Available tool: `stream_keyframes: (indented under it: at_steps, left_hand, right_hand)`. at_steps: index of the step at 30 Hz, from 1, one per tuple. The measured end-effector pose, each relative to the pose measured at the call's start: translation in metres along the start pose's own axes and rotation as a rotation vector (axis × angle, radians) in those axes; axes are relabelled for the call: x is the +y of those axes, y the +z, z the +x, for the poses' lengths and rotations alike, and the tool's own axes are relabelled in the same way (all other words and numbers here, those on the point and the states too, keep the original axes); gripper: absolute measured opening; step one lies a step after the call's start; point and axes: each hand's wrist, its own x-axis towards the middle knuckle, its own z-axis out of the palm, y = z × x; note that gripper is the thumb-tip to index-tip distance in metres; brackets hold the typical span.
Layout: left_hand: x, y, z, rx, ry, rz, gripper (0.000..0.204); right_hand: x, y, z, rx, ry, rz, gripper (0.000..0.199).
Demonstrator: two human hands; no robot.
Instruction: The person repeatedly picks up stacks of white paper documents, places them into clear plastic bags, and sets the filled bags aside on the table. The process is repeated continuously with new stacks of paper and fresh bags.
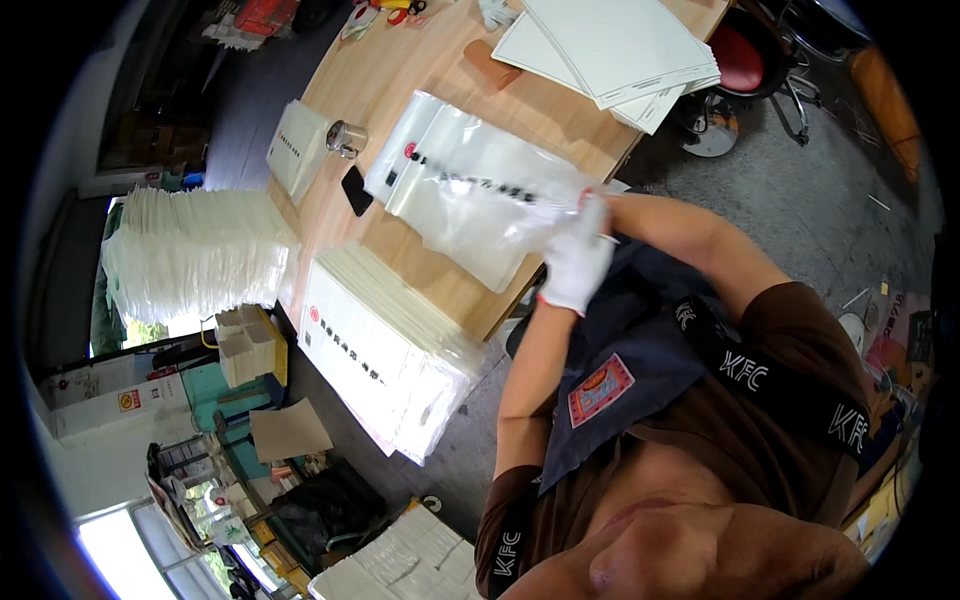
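Roughly, from left to right:
Far-left stack: a tall pile of white bags (195, 255) stands off the counter's edge, untouched.
Printed pile: a fanned heap of flat printed bags (385, 350) lies on the wooden counter (400, 70), seemingly waiting or finished; which, I cannot tell.
Small items: a glass jar (347, 138) and a dark phone (356, 190) sit near the far-left side.
Bag in hand: a clear plastic bag (480, 190) lies on the counter, its right edge lifted.
Left hand (575, 262): white-gloved, grip pinched on that right edge.
Right hand: hidden behind the left; grip cannot be told.
Progress: judged midway, with one bag in handling.
Far sheets: white sheets (620, 45) are stacked beyond.
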Motion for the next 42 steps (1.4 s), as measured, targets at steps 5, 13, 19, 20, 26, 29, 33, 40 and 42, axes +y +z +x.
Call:
stream_keyframes:
  at_steps: [5,13,19,20,26,29,33,40,42]
  left_hand:
    - [-0.129,-0.001,-0.015,0.277,-0.288,-0.217,0.021]
    - [-0.093,0.024,0.052,0.076,-0.308,-0.746,0.025]
    - [-0.060,0.049,0.089,-0.097,-0.673,-1.543,0.044]
    - [-0.052,0.053,0.091,-0.097,-0.784,-1.763,0.048]
    - [-0.064,0.007,0.057,-0.213,-0.848,-1.313,0.033]
    - [-0.084,-0.013,0.053,-0.350,-0.776,-0.731,0.039]
    - [-0.018,0.032,0.031,-0.252,-0.282,-0.002,0.094]
    - [-0.033,-0.003,0.018,-0.104,-0.579,-1.280,0.065]
    - [-0.059,-0.046,0.025,0.131,-0.666,-1.375,0.056]
  right_hand:
    - [0.021,-0.083,-0.004,0.035,0.193,-0.214,0.022]
    - [0.121,-0.133,0.016,0.240,0.189,-1.023,0.023]
    - [0.015,-0.158,-0.016,-0.128,0.015,-0.927,0.021]
    - [0.003,-0.142,-0.032,-0.195,-0.004,-0.895,0.024]
    - [0.035,-0.139,-0.104,0.381,-0.157,-0.120,0.036]
    - [0.088,-0.108,-0.110,0.285,0.450,1.264,0.036]
    - [0.039,-0.069,-0.084,0.318,0.385,0.759,0.052]
    - [0.031,-0.087,-0.099,0.248,0.411,0.097,0.041]
    - [-0.003,-0.131,-0.103,0.065,0.239,-0.144,0.039]
